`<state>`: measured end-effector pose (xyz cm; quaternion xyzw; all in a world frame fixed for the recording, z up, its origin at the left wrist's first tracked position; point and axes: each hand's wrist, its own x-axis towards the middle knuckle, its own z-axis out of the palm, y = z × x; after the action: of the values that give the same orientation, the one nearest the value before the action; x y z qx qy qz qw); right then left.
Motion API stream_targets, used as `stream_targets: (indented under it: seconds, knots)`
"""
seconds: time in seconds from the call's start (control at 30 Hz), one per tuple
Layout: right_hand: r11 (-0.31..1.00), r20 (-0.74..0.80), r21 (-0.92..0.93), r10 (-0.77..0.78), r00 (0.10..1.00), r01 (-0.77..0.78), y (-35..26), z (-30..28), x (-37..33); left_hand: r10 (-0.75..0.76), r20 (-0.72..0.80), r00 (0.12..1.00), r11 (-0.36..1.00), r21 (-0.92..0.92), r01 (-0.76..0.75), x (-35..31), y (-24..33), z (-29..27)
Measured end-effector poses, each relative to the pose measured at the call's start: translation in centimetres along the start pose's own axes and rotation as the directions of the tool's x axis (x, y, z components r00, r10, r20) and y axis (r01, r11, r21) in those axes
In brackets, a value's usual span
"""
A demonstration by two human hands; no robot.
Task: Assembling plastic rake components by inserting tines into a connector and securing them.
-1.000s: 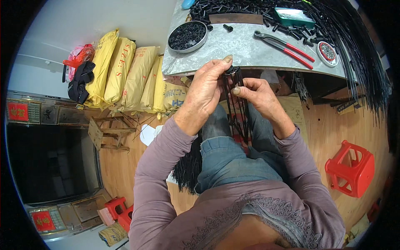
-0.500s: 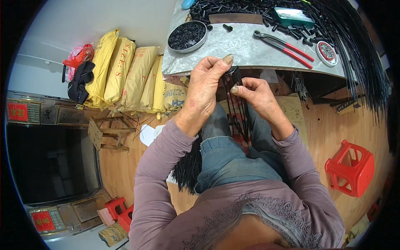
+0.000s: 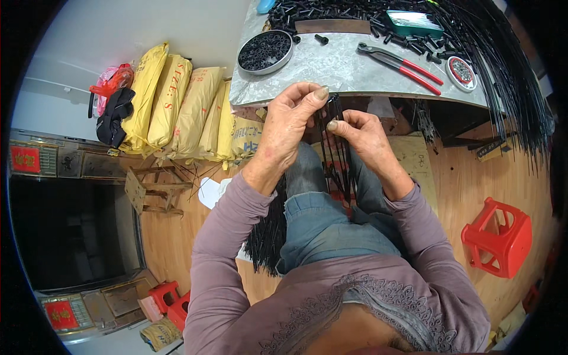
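A bundle of thin black rods, joined at the top and looking like an umbrella frame, hangs down between my legs just in front of the table edge. My left hand pinches its top end between thumb and fingers. On the other side, my right hand is closed with the thumb against the fingers on one of the rods a little lower. Any small part between the fingertips is hidden. A round dish of small black rings and red-handled end-cutting pliers lie on the table beyond my hands.
The grey table holds a heap of black plastic pieces, a green box and a small dish of metal bits. Long black rods overhang its right side. Yellow sacks stand left; a red stool stands right.
Both hands stay on the black frame. The left hand has shifted very slightly left and down; the right hand has hardly moved.
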<state>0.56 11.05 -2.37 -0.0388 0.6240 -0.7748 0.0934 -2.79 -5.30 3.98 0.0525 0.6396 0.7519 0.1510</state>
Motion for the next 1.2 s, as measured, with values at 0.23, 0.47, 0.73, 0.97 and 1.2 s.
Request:
stream_targets:
  seconds: [0.23,0.47,0.73,0.97,1.2]
  knots:
    - [1.000,0.006,0.006,-0.022,1.000,0.022,-0.1,0.1,-0.2,0.160,-0.014,0.987,0.987,-0.028,-0.160,-0.9,-0.8,1.0]
    - [0.992,-0.007,-0.059,-0.109,0.994,0.109,-0.7,0.2,-1.1,0.159,-0.040,0.986,0.987,0.007,-0.159,-1.2,-0.4,0.6]
    - [0.966,-0.019,-0.227,-0.134,0.991,0.126,-0.4,-0.3,-0.9,0.186,-0.011,0.982,0.982,0.013,-0.186,-1.4,-0.9,0.7]
    - [0.995,0.121,-0.073,0.075,0.990,-0.067,-0.6,-1.5,-0.4,0.188,0.059,0.980,0.980,-0.084,-0.183,-1.7,-1.7,0.7]
    - [0.990,0.367,0.007,0.131,0.921,-0.143,-1.6,-2.8,-0.4,0.259,0.229,0.938,0.966,-0.067,-0.250,-1.9,-1.6,0.3]
